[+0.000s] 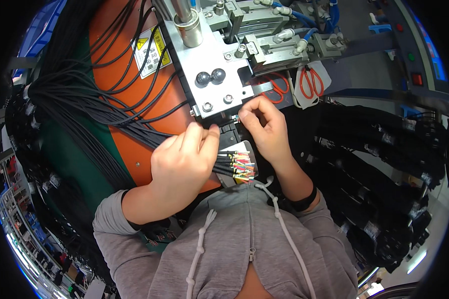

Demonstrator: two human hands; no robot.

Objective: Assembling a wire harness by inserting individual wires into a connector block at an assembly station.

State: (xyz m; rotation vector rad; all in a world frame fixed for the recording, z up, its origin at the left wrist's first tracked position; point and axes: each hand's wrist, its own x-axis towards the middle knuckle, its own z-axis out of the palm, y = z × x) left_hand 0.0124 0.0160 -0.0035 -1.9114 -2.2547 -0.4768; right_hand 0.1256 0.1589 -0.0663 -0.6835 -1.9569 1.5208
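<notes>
My left hand (pixel 184 157) is closed around black cables (pixel 159 134) at the front of a metal machine head (pixel 212 55). Its thumb and forefinger pinch close to the machine's lower edge. Out of that fist, on the right, comes a bunch of stripped cable ends (pixel 242 167) with red, yellow, white and blue wires. Across the small gap my right hand (pixel 267 127) pinches with thumb and forefinger beside a tiny bright tip under the machine head. What those fingers hold is too small to make out. A black block (pixel 229 135) sits between the two hands.
An orange and green work surface (pixel 127 132) lies left, crossed by many black cables. Red-handled scissors (pixel 311 83) lie beyond my right hand, near another red-handled tool (pixel 277 88). Pneumatic cylinders (pixel 279 45) with blue hoses stand behind. Black cable bundles (pixel 379 149) hang at the right.
</notes>
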